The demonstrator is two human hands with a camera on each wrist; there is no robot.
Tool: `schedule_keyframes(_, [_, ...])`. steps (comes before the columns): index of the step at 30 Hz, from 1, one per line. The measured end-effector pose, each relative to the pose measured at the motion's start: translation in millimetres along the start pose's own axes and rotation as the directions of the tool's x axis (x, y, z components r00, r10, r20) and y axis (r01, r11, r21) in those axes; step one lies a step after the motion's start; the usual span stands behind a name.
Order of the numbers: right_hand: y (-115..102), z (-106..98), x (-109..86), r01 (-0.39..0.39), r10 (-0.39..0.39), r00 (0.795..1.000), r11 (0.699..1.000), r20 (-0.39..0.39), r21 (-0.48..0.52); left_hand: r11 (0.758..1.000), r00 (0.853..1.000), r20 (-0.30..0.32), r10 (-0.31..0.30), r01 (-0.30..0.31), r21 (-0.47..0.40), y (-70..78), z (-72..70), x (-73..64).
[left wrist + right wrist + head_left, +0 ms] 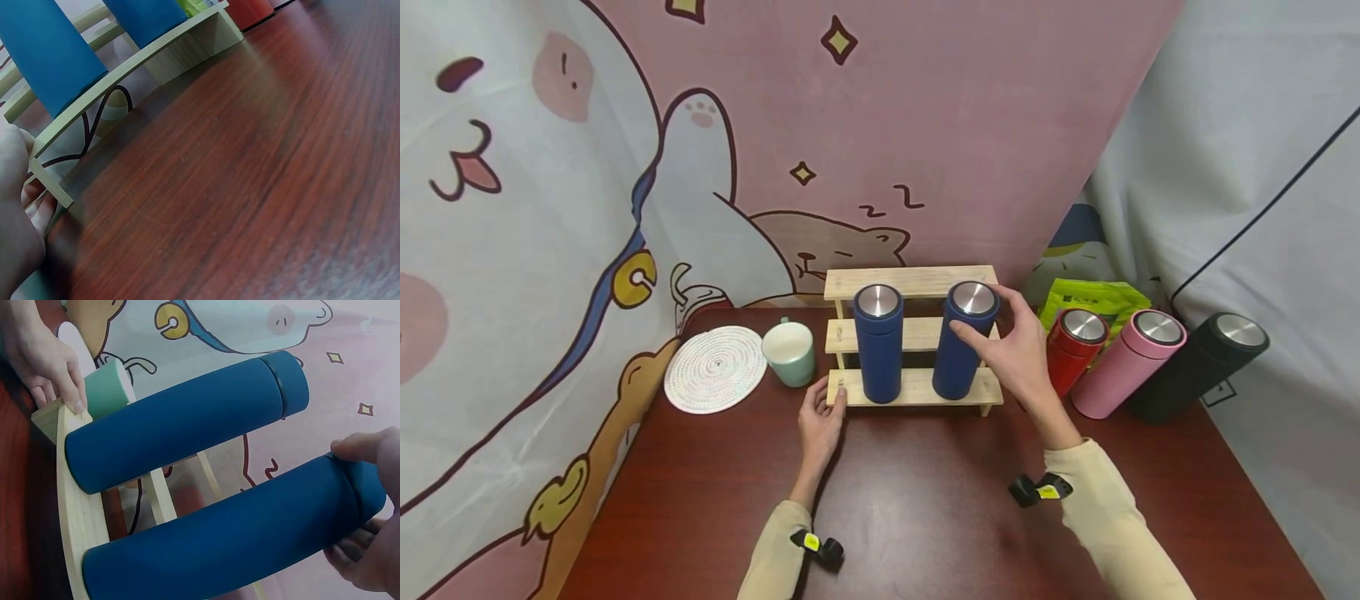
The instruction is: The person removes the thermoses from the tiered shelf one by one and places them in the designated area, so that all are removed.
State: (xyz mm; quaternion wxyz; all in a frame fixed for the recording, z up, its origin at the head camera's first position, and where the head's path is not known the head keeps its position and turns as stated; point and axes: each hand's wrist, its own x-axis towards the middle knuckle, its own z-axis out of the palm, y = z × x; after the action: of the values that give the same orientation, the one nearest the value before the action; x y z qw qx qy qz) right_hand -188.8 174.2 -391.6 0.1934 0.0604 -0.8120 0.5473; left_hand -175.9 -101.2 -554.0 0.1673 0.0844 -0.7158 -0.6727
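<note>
Right fingers [1015,302] grip blue bottle [957,360]; backdrop [985,125]: "ZZ".

Long cream fabric sleeves [1116,510], a small black wrist-worn camera [831,553] on each, with a bright yellow label [812,542]

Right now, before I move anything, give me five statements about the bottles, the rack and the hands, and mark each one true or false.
1. Two blue bottles stand on the wooden rack. True.
2. The left hand holds the green cup. False: the left hand holds the rack's lowest shelf.
3. The right hand grips a blue bottle near its top. True.
4. The pink bottle is open. False: the pink bottle has its lid on.
5. The round mat lies left of the rack. True.
</note>
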Motion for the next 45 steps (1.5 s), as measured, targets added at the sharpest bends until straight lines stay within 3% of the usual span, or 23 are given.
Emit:
schedule_keyframes(7, [6.9,-3.6,-7.5,0.058,-0.061,0.992,0.998,-0.109,-0.035,1.000,1.000,-0.001,-0.001,0.001,0.001,0.1,-0.3,-0.8])
schedule_keyframes(13, [6.7,-13.8,-13.9,0.088,-0.088,0.978,0.996,-0.189,-0.009,1.000,1.000,-0.001,-0.002,0.002,0.001,0.2,0.2,-1.1])
schedule_keyframes(25, [4.9,-39.9,-29.1,0.068,-0.076,0.964,0.997,-0.254,-0.040,1.000,1.000,-0.009,0.008,-0.008,0.008,0.0,1.0,0.1])
schedule_keyframes(37, [7.0,-62.7,-48.5,0.093,-0.105,0.958,0.994,-0.268,-0.055,1.000,1.000,0.001,-0.006,0.006,0.018,0.6,0.1,-0.7])
schedule_keyframes(45, [14.4,-81.6,-58.2,0.032,-0.069,0.954,0.991,-0.293,-0.129,1.000,1.000,0.001,-0.007,0.007,0.007,-0.6,0.3,0.2])
